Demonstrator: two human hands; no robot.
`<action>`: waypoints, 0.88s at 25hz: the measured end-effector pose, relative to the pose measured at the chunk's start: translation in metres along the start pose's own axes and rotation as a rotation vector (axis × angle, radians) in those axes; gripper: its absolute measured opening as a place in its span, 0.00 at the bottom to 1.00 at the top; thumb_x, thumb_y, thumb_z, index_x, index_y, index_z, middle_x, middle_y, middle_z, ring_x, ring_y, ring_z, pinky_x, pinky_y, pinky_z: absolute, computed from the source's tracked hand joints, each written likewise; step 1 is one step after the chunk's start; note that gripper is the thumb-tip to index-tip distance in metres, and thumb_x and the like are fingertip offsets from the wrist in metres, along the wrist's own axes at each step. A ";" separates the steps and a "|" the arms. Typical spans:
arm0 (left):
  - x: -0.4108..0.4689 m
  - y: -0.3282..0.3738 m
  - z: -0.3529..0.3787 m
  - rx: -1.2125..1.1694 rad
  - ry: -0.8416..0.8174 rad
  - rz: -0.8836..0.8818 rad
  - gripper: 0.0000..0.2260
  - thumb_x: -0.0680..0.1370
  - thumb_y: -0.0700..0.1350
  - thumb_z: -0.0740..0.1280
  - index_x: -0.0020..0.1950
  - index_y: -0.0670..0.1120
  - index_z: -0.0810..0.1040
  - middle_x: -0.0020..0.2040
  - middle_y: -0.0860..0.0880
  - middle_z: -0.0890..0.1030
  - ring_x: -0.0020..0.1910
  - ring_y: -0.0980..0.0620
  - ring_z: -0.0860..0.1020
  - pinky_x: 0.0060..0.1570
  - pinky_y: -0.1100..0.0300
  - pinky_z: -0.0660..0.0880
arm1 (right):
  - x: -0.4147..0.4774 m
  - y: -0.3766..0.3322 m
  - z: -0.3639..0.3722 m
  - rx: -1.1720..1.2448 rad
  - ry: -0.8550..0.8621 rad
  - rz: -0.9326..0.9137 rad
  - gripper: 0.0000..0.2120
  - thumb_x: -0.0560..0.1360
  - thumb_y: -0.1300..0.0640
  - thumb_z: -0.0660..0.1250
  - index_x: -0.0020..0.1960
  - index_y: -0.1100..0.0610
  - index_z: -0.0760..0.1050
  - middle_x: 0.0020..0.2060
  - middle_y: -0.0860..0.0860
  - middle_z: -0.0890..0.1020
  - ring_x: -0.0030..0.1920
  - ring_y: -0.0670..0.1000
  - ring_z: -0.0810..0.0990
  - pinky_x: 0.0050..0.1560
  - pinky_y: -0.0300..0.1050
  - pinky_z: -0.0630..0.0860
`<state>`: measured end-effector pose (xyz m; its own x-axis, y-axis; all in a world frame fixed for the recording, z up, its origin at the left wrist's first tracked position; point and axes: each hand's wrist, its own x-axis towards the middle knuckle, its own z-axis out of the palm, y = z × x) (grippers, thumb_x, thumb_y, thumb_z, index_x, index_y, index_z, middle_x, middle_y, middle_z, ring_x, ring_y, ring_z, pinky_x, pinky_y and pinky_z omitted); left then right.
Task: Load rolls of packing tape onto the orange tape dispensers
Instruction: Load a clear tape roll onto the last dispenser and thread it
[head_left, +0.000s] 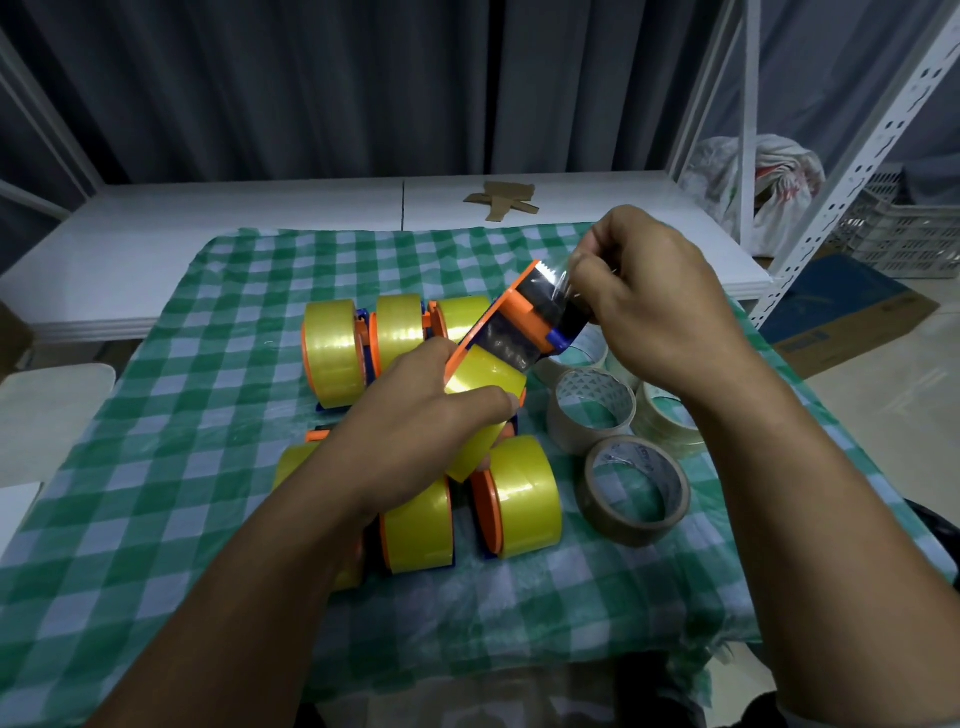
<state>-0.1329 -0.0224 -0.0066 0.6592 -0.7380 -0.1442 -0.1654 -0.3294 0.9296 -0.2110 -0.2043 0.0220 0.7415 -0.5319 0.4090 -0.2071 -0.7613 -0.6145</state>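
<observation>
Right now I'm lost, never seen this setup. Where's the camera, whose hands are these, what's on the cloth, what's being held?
There is no robot here. One camera worn on a person's head looks forward and down at their two bare hands, so there is only this one view. The left hand grips a yellow tape roll that appears mounted on an orange dispenser, which is lifted off the surface. The right hand pinches the clear tape end at the dispenser's toothed tip. On the green checked cloth stand other loaded dispensers in two rows. To their right lie loose rolls, some brownish and some clear. Beyond the cloth, the white table holds cardboard scraps.
</observation>
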 end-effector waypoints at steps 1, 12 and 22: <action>0.000 0.000 -0.001 -0.016 -0.008 0.004 0.18 0.68 0.51 0.71 0.52 0.42 0.77 0.40 0.42 0.84 0.37 0.42 0.85 0.46 0.39 0.82 | 0.001 0.000 0.000 0.013 0.008 0.001 0.04 0.79 0.56 0.62 0.47 0.56 0.73 0.37 0.48 0.79 0.41 0.55 0.79 0.45 0.57 0.77; -0.004 0.000 -0.001 -0.090 -0.002 0.026 0.16 0.68 0.48 0.71 0.52 0.43 0.79 0.41 0.41 0.84 0.36 0.45 0.83 0.42 0.45 0.80 | 0.004 0.004 -0.008 0.156 0.030 0.045 0.07 0.75 0.54 0.58 0.46 0.57 0.71 0.37 0.50 0.81 0.41 0.55 0.83 0.46 0.63 0.79; -0.004 0.004 0.000 0.026 0.042 0.060 0.12 0.69 0.43 0.79 0.48 0.45 0.81 0.37 0.43 0.85 0.33 0.45 0.83 0.39 0.50 0.81 | 0.007 0.009 -0.010 0.307 -0.012 0.100 0.06 0.76 0.56 0.60 0.46 0.59 0.73 0.37 0.54 0.83 0.41 0.58 0.83 0.44 0.64 0.81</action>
<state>-0.1363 -0.0210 -0.0029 0.6774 -0.7319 -0.0740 -0.2238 -0.3008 0.9271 -0.2139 -0.2186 0.0261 0.7350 -0.5925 0.3296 -0.0786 -0.5573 -0.8266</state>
